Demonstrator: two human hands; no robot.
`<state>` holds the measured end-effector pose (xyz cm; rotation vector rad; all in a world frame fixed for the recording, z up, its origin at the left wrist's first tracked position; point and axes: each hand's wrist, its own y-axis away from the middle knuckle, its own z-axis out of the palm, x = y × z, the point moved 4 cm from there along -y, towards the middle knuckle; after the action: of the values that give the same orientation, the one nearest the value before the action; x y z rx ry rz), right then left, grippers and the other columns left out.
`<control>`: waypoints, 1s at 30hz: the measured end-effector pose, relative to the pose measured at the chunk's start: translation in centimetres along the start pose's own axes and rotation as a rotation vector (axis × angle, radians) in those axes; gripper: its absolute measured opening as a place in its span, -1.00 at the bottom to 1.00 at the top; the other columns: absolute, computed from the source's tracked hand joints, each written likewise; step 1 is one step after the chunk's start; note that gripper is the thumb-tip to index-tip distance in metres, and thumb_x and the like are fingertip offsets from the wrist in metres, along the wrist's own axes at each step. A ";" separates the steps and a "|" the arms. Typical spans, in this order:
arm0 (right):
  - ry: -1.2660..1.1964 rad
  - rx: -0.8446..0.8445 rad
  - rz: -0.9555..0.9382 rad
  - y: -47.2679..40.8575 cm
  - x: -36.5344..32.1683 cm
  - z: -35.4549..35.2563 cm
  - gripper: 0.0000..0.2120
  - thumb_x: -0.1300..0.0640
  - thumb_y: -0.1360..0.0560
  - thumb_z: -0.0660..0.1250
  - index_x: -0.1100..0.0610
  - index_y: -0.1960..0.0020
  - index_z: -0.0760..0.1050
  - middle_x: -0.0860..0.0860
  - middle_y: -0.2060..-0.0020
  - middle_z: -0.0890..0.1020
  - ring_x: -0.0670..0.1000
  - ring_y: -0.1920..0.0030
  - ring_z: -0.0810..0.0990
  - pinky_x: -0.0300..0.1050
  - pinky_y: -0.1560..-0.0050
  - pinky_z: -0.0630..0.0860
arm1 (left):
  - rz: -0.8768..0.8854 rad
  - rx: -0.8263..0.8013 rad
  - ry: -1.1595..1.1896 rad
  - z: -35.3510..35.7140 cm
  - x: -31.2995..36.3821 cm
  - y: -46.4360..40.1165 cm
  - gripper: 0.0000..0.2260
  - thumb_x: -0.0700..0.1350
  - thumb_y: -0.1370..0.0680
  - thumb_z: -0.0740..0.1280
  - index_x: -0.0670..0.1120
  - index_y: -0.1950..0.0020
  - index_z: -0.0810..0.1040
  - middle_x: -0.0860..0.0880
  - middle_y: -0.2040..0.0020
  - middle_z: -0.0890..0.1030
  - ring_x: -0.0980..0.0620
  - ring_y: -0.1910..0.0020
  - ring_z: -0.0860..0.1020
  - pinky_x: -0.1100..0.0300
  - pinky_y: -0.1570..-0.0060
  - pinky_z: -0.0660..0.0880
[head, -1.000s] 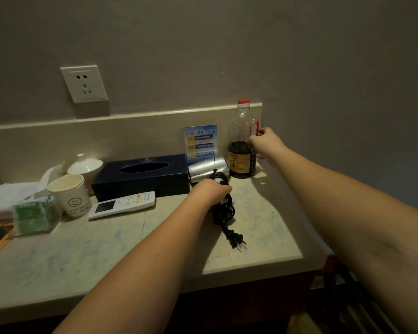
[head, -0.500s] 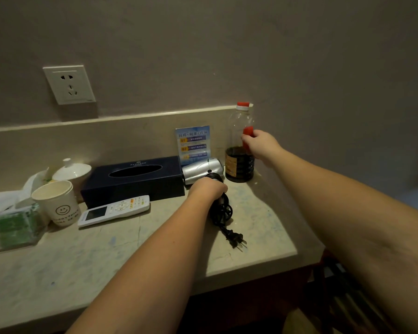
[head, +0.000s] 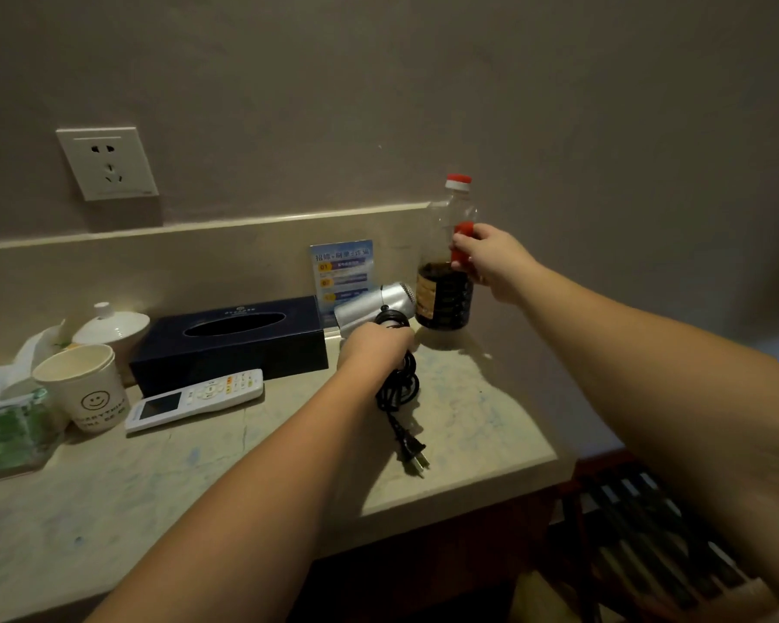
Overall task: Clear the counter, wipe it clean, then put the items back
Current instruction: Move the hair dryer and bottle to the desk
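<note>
A: Left hand [head: 375, 348]?
B: Curled around the handle of the silver hair dryer [head: 375, 302], fingers wrapped, knuckles up. Resting low over the counter [head: 109, 501], right of centre.

A: Dryer orientation?
B: Barrel lying roughly level, long axis running left to right, grille end pointing right toward the bottle [head: 446, 281] and almost touching it. Handle dropping toward the near side, mostly hidden under the hand.

A: Cord?
B: Black cord [head: 399, 388] bunched in loops just below the hand, then trailing toward the near edge. Plug [head: 417, 456] flat on the counter, prongs pointing near and slightly right.

A: Right hand [head: 491, 263]?
B: Gripping the bottle at the red handle on its right side, thumb and fingers closed on it. Cannot tell whether the base touches the counter.

A: Bottle state?
B: Upright, long axis vertical, red cap on top, dark liquid filling the lower part. Far right corner of the counter, against the backsplash.

A: Other items?
B: Dark tissue box [head: 230, 341] left of the dryer, long axis left to right. White remote [head: 194, 400] in front of it, screen end pointing near-left. Paper cup [head: 84, 388] with smiley face further left, upright. White lidded bowl [head: 111, 328] behind the cup. Green packet [head: 7, 431] at the left edge. Blue card [head: 340, 263] standing against the backsplash behind the dryer. Wall socket [head: 107, 163] above, left.
</note>
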<state>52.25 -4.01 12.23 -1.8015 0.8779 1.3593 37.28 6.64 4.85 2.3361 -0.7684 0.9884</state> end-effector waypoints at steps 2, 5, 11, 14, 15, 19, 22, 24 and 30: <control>-0.016 0.007 -0.028 1.0 -1.2 -1.5 -0.75 0.07 -0.60 0.20 0.05 -0.25 0.46 0.04 -0.08 0.60 -0.06 0.15 0.55 -0.21 0.15 0.48 | 0.055 0.026 0.081 -0.7 0.4 0.8 -0.72 0.02 -0.46 0.32 -0.16 -0.02 0.50 -0.11 0.15 0.58 -0.08 0.19 0.55 0.13 0.21 0.41; -0.095 0.021 -0.017 3.0 -2.5 -4.9 -0.75 0.02 -0.57 0.24 0.02 -0.23 0.48 0.03 -0.08 0.59 0.00 0.03 0.57 -0.08 -0.02 0.49 | 0.183 0.068 0.164 -1.8 1.8 2.6 -0.72 0.03 -0.44 0.32 -0.14 -0.01 0.54 -0.10 0.20 0.58 -0.05 0.26 0.52 0.16 0.29 0.37; -0.247 -0.072 0.104 8.9 -2.7 -12.9 -0.79 -0.10 -0.52 0.25 0.02 0.01 0.52 -0.08 0.06 0.63 0.05 0.03 0.60 -0.01 -0.08 0.43 | 0.353 0.049 0.286 -0.6 5.7 7.7 -0.85 -0.03 -0.45 0.34 -0.10 0.11 0.57 -0.03 0.28 0.59 -0.04 0.29 0.52 0.14 0.25 0.41; -0.222 -0.059 0.157 12.6 -1.1 -17.5 -0.76 -0.11 -0.52 0.27 0.04 0.00 0.55 -0.04 0.05 0.63 0.07 -0.01 0.59 0.02 -0.15 0.43 | 0.401 0.003 0.287 1.9 7.9 10.4 -0.84 -0.04 -0.46 0.34 -0.13 0.12 0.59 -0.06 0.31 0.57 -0.04 0.32 0.50 0.14 0.28 0.38; -0.208 -0.052 0.170 13.9 -0.4 -19.0 -0.75 -0.10 -0.52 0.27 0.05 -0.02 0.56 -0.02 0.02 0.63 0.08 -0.03 0.58 0.02 -0.13 0.45 | 0.416 -0.021 0.293 3.0 8.6 11.3 -0.84 -0.03 -0.46 0.34 -0.12 0.11 0.59 -0.07 0.29 0.58 -0.04 0.32 0.51 0.14 0.27 0.39; -0.176 0.022 0.188 18.6 2.9 -24.8 -0.73 -0.11 -0.53 0.25 0.08 -0.03 0.53 0.02 0.03 0.58 0.09 -0.02 0.49 -0.05 -0.03 0.41 | 0.484 -0.117 0.320 8.6 11.3 14.8 -0.86 0.01 -0.43 0.38 -0.04 0.13 0.60 -0.04 0.25 0.64 -0.05 0.26 0.57 0.10 0.20 0.45; -0.204 0.154 0.229 22.4 5.5 -29.7 -0.74 -0.10 -0.55 0.22 0.09 0.01 0.51 0.04 0.08 0.54 0.09 0.01 0.45 -0.05 -0.06 0.38 | 0.511 -0.174 0.296 13.8 13.0 17.8 -0.91 -0.01 -0.47 0.37 -0.01 0.14 0.59 -0.06 0.24 0.63 -0.09 0.23 0.58 0.06 0.19 0.45; -0.243 0.236 0.262 25.0 7.3 -33.1 -0.74 -0.10 -0.55 0.22 0.08 0.06 0.52 0.03 0.11 0.55 0.07 0.05 0.46 -0.08 0.01 0.41 | 0.514 -0.212 0.280 17.4 13.9 19.9 -0.92 0.00 -0.48 0.37 0.01 0.09 0.59 -0.05 0.19 0.65 -0.06 0.19 0.59 0.09 0.20 0.44; -0.300 0.392 0.347 32.6 12.9 -42.8 -0.77 -0.09 -0.52 0.28 0.02 0.21 0.52 -0.08 0.37 0.52 -0.05 0.30 0.38 -0.12 0.16 0.29 | 0.502 -0.357 0.235 29.0 16.4 25.7 -0.85 -0.04 -0.53 0.34 -0.03 -0.07 0.55 0.01 0.17 0.64 0.05 0.21 0.57 0.17 0.30 0.41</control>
<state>48.69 -58.60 3.92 -1.1502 1.2276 1.4936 43.87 -34.91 4.77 1.7199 -1.3440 1.1845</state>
